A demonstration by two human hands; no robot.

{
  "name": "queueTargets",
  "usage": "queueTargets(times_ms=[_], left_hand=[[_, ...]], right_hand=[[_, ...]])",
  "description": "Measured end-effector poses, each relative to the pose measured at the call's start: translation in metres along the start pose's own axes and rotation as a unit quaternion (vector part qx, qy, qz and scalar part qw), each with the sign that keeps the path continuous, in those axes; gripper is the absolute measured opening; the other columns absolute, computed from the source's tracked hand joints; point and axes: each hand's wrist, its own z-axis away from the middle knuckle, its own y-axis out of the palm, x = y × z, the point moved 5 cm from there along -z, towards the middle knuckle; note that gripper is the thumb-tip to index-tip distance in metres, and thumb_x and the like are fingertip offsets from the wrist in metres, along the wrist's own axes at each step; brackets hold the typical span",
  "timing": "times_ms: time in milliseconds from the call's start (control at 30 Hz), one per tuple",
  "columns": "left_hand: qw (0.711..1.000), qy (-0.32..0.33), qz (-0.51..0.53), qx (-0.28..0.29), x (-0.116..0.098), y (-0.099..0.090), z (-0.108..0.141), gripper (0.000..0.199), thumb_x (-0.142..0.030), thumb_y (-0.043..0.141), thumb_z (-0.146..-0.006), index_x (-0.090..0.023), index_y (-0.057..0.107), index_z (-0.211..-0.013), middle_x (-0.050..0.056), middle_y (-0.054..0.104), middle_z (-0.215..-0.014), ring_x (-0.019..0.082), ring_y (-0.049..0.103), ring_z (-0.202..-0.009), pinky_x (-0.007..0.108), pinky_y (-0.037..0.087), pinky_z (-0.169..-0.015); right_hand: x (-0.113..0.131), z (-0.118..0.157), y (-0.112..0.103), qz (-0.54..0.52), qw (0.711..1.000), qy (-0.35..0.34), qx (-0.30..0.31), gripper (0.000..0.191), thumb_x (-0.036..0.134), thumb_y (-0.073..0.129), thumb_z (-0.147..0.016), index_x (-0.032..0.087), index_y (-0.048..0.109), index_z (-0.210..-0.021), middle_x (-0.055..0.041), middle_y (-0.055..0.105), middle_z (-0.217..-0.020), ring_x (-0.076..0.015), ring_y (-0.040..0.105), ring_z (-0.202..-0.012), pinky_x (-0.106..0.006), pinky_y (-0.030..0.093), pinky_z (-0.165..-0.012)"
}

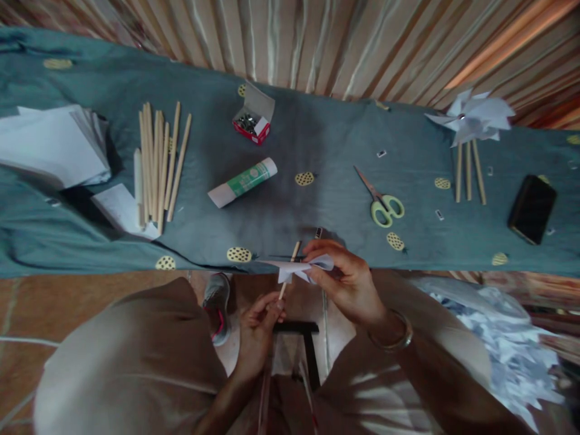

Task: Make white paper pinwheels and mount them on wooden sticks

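Near the front edge of the cloth-covered table, my left hand is closed around the lower end of a thin wooden stick. A white paper pinwheel sits across the upper part of that stick, seen nearly edge-on. My right hand, with a bracelet at the wrist, pinches the pinwheel's paper between thumb and fingers. The stick's far tip shows beyond the paper. How the paper is fixed to the stick is hidden from this angle.
On the table are a paper stack, wooden sticks, a glue stick, an open box of small metal pins, scissors, finished pinwheels and a black phone. A bag of white paper pieces stands at right.
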Motion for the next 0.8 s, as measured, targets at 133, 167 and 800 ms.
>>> queueTargets(times_ms=[133,167,800], left_hand=[[1.0,0.002,-0.008,0.0,-0.0015,0.0013,-0.001,0.033,-0.044,0.085,-0.058,-0.018,0.078,-0.078,-0.001,0.065,-0.062,0.009,0.056,-0.055,0.021,0.046,-0.058],[1.0,0.004,-0.009,0.001,-0.0018,0.0015,-0.0013,0.033,-0.043,0.085,-0.058,-0.018,0.078,-0.078,-0.001,0.064,-0.061,0.009,0.057,-0.055,0.021,0.046,-0.058],[1.0,0.01,-0.015,-0.017,-0.0015,-0.0017,-0.0035,0.027,-0.039,0.086,-0.057,-0.018,0.076,-0.072,-0.001,0.059,-0.061,0.01,0.053,-0.057,0.021,0.044,-0.057]], right_hand=[[-0.0034,-0.0042,0.0015,0.01,1.0,-0.004,-0.01,0.008,0.018,0.068,-0.082,0.024,0.071,-0.086,-0.0045,0.074,-0.098,-0.0194,0.069,-0.098,-0.035,0.055,-0.089],[-0.0042,-0.0047,0.0017,0.008,1.0,-0.003,-0.015,0.008,0.018,0.068,-0.082,0.024,0.071,-0.086,-0.0044,0.074,-0.097,-0.0192,0.069,-0.097,-0.034,0.055,-0.088],[-0.0046,-0.0045,0.0049,0.045,0.999,-0.011,-0.016,0.006,0.019,0.066,-0.087,0.024,0.069,-0.087,-0.0036,0.074,-0.092,-0.0186,0.068,-0.091,-0.034,0.054,-0.083]])
